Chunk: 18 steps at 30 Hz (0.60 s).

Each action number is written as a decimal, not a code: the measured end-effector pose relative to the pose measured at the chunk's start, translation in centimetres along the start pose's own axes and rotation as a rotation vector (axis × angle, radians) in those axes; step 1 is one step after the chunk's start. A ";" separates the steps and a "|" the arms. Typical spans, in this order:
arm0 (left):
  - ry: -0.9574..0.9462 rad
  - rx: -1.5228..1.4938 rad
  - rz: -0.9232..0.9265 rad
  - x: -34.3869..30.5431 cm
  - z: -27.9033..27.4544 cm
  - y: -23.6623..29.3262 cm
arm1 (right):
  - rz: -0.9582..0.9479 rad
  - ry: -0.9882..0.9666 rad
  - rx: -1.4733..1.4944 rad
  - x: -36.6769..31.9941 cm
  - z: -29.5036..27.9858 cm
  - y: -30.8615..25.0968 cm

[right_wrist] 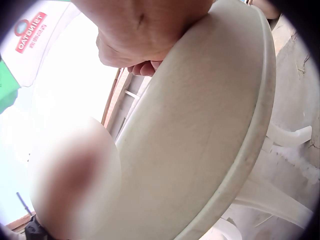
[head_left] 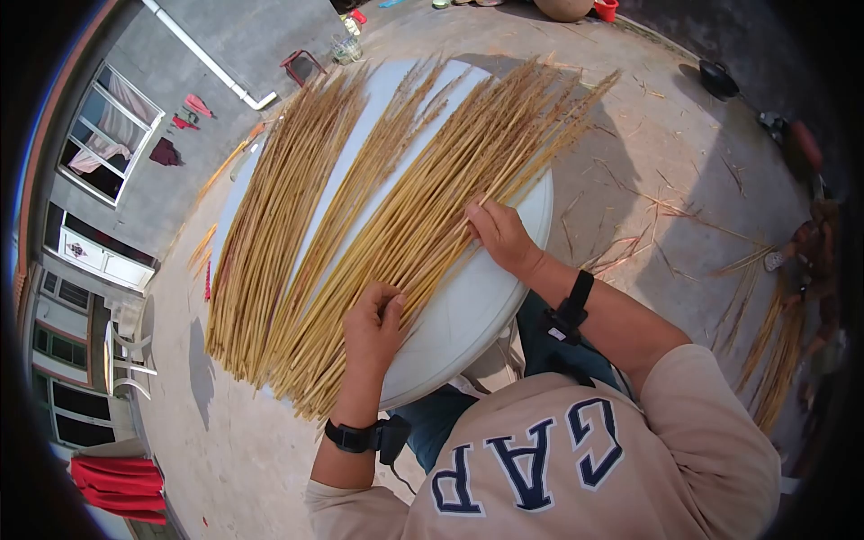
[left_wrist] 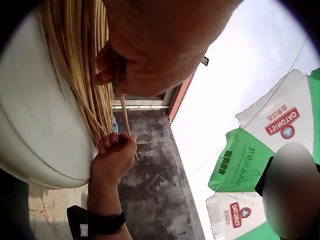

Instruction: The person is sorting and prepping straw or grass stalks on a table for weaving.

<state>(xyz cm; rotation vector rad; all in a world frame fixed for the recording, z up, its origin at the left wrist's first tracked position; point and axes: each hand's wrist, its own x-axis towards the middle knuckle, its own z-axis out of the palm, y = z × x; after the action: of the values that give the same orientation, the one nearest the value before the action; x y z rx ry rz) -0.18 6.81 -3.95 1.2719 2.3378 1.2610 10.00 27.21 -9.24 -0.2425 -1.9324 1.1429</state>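
Long dry straw-coloured stalks with feathery brown tips lie in bundles on a round white table [head_left: 477,315]. One bundle [head_left: 279,234] is at the left, a thin one [head_left: 351,198] in the middle and a thick one [head_left: 405,216] at the right. My left hand [head_left: 373,328] is over the lower ends of the thick bundle, and my right hand [head_left: 504,236] farther up its right edge. In the left wrist view a single stalk [left_wrist: 125,114] runs between the curled fingers of both hands. The right wrist view shows my right hand [right_wrist: 150,32] low over the tabletop, its fingertips mostly hidden.
Loose stalks [head_left: 774,360] lie on the concrete ground at the right, near a dark pan [head_left: 718,81]. A white chair [head_left: 130,360] stands at the left by the house wall. A green and white umbrella [left_wrist: 245,160] is overhead.
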 end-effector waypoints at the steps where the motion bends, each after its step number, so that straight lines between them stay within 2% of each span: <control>1: 0.020 0.000 0.014 -0.1 -0.4 -0.3 | 0.074 0.044 0.074 0.0 0.0 -0.1; 6: -0.010 -0.012 -0.088 -0.7 -2.4 -1.4 | 0.350 0.137 0.321 0.2 -0.4 -0.2; 7: -0.014 0.004 -0.106 -0.9 -2.8 -1.6 | 0.350 0.124 0.328 0.2 -0.7 0.0; 8: 0.001 0.008 -0.116 -1.0 -3.3 -1.5 | 0.435 0.177 0.448 0.3 -0.9 -0.2; 9: 0.018 0.092 -0.036 -1.1 -3.9 -1.1 | 0.521 0.226 0.569 0.4 -1.1 -0.4; 10: 0.036 0.178 0.042 -1.2 -4.4 -1.0 | 0.521 0.201 0.579 0.5 -1.2 -0.6; 12: 0.090 0.212 0.056 -1.4 -5.4 -1.3 | 0.596 0.308 0.628 0.6 -1.3 -0.7; 18: 0.229 0.363 0.169 -2.3 -7.5 -3.0 | 0.606 0.325 0.676 0.6 -1.4 0.0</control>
<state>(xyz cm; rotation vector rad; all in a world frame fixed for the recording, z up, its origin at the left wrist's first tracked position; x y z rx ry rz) -4.50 -0.15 -2.07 1.5317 2.7719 1.1127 10.62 28.43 -8.61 -0.6174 -1.1184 1.9405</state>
